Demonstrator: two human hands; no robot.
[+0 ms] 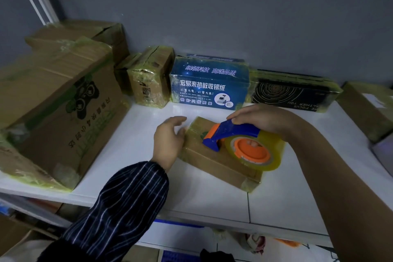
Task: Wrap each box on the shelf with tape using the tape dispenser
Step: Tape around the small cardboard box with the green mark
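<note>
Brown corrugated cardboard, flat and rectangular: the small box [212, 165] lies at an angle near the front-centre of the white shelf [138, 134], its corners filmed with yellowish tape. Step in hand, by judgement: running a strip across its top face. The right hand [261, 119] has its fingers curled round the blue handle of the tape dispenser [231, 134], whose orange-hubbed roll of glossy translucent tape [275, 156] rests on the box. The left hand [168, 138] lies with fingers loosely extended against the box's left edge, gripping nothing. The next move calls for steady downward pressure and a braced box. Behind, a blue printed box [209, 85] and a black box [293, 91] show crinkled tape wrap.
</note>
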